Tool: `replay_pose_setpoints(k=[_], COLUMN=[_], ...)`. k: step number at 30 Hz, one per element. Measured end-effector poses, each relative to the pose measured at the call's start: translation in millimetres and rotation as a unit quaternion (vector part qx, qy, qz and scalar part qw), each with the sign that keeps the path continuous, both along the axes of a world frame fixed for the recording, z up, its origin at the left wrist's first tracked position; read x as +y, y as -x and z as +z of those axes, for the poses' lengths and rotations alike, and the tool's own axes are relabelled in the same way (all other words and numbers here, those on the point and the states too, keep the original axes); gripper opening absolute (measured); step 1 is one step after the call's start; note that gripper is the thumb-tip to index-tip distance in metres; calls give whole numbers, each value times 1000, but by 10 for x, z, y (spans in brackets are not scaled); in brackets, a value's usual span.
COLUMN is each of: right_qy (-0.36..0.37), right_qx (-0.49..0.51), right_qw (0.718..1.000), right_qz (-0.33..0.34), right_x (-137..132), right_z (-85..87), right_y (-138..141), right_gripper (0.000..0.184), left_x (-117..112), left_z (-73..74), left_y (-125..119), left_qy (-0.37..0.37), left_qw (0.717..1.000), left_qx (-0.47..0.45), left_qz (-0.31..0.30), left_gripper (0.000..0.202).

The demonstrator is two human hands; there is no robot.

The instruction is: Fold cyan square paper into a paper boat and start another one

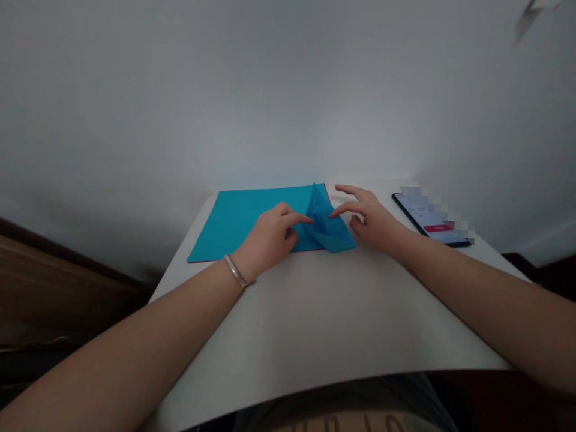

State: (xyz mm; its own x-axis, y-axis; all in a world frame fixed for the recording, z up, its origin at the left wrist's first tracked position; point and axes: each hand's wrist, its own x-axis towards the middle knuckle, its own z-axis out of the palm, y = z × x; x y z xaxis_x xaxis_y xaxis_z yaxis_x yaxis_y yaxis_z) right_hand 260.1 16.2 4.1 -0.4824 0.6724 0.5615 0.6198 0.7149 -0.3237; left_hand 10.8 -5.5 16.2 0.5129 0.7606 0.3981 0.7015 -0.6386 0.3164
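Observation:
A blue folded paper boat (332, 231) stands with a pointed peak at the right end of a flat blue sheet (240, 213). My left hand (274, 231) comes at it from the left. Its index finger is stretched out to the boat's inner fold, and the other fingers are curled under with nothing seen in them. From the right, my right hand (366, 215) reaches over with its fingers apart. Its index fingertip meets the boat's right side, while another finger is lifted above. Both fingertips partly cover the folds.
A phone (434, 219) with a lit screen lies to the right of my right hand, partly blurred out. The white table (315, 324) backs onto a pale wall (270, 90). Under the flat sheet a red edge shows. Wooden furniture (58, 282) stands at the left.

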Motion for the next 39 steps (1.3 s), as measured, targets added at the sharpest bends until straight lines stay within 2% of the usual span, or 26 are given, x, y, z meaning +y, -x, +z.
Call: replay_pose_setpoints(k=[4,7,10,15,17,20,23,25,26,28,30,32,35,39], right_qy=[68,109,139,65,26,-16,-13,6,7,5,9,8,30,64], right_qx=[71,-26,-154,-205,-211,-195,-165,-155,-145,-123,-109,-100,-86,-59], right_qw=[994,994,978,973,973,976,983,987,988,991,994,995,995,995], right_qz=[-37,0,-27,-80,-87,-92,-73,-44,-52,-58,-26,-25,-47,-50], right_x=[-157,-376,-590,-696,-656,-550,-410,-311,-262,-174,-109,-74,-79,-120], right_z=[283,477,562,508,489,483,460,419,392,334,279,235,201,203], right_y=[-43,-16,69,171,143,30,-119,-213,-253,-314,-346,-346,-306,-254], right_gripper=[20,27,39,12,10,13,13,16,16,17,19,20,23,38], left_x=[-44,-62,-43,22,37,58,88,102,103,92,68,42,19,29], left_z=[41,54,40,16,14,-1,-35,-53,-57,-53,-37,-16,5,2], left_y=[-30,-52,-66,-56,-45,-30,-21,-21,-23,-31,-43,-59,-81,-86], left_qy=[30,39,43,61,71,106,152,169,172,171,172,188,210,209], left_qw=[997,992,989,979,966,931,896,880,876,875,879,877,867,866], left_qx=[-73,-112,-130,-173,-219,-307,-376,-407,-417,-421,-412,-410,-423,-431], left_qz=[23,36,46,87,121,167,183,174,169,167,169,168,159,144], left_gripper=[39,36,31,31,34,39,39,38,37,37,36,35,32,33])
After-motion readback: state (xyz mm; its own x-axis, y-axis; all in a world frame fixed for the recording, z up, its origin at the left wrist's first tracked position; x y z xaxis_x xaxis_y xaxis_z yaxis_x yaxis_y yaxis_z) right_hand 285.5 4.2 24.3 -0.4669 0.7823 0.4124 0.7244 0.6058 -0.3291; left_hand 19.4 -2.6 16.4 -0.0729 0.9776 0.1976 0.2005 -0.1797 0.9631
